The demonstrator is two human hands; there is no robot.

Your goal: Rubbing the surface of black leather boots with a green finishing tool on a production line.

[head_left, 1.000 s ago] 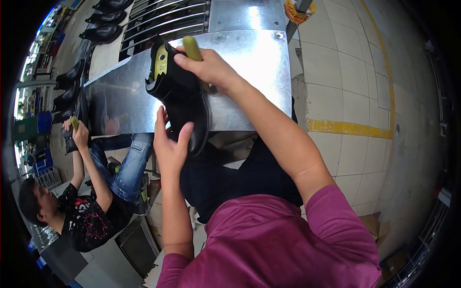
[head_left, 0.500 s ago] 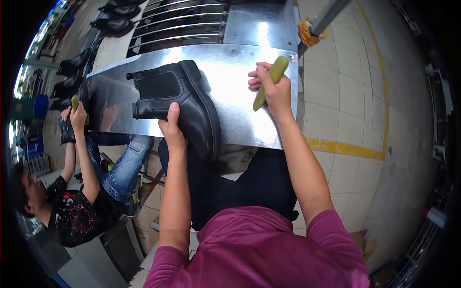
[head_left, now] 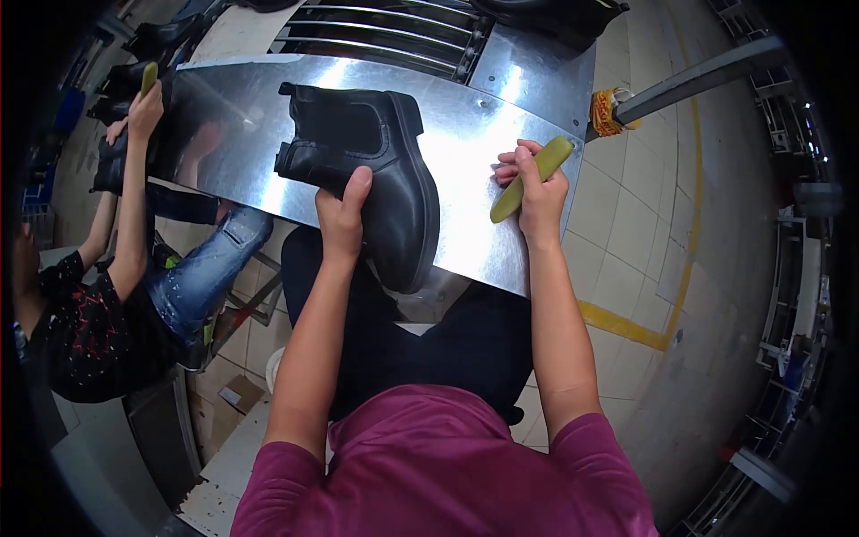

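My left hand (head_left: 344, 222) grips a black ankle boot (head_left: 400, 192) from its near side, the thumb pressed along the upper and the other fingers hidden beneath. The boot has a dark stretch panel at the ankle and a thick black sole, its opening facing left and its toe toward me, at the near edge of a shiny metal table (head_left: 474, 234). To the right of the boot, apart from it, my right hand (head_left: 542, 201) is closed around a smooth olive-green oblong tool (head_left: 557, 154), tapered at the lower end. Several of that hand's fingertips extend past the tool.
At far left a co-worker (head_left: 89, 322) holds a similar green tool (head_left: 149, 79) and a dark shoe (head_left: 109, 161). Metal rollers (head_left: 376, 34) lie beyond the table. Another black boot (head_left: 559, 20) is at the far right. A grey post (head_left: 698, 76) with orange wrapping stands right of the table.
The whole view has swung, bringing the far-right boot further into sight. Both of my hands keep their holds, and the boot and green tool stay about the same distance apart.
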